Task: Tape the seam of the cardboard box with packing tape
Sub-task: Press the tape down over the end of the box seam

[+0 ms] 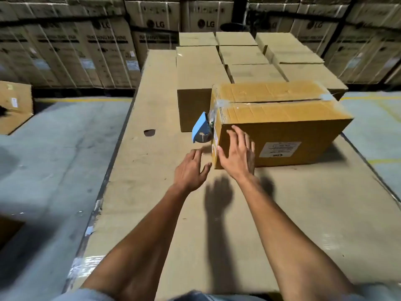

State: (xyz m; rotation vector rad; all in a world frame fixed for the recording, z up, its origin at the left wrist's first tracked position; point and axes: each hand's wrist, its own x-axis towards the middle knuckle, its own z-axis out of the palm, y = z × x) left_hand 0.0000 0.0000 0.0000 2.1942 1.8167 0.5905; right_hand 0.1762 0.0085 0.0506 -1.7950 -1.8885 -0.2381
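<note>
A brown cardboard box [280, 118] stands on a large flat cardboard surface [195, 213]. Its top seam runs left to right, with bits of clear tape at both ends. A blue tape dispenser [201, 128] hangs against the box's left end, with tape stuck up onto that end. My right hand [236, 155] lies flat and open against the box's near face by its left corner. My left hand [191, 170] hovers open just left of the box, below the dispenser, holding nothing.
Several plain cardboard boxes [249, 57] sit behind the task box. Tall stacks of strapped appliance cartons [86, 51] line the back. Grey concrete floor [54, 159] lies to the left, with another carton [15, 105] at the far left.
</note>
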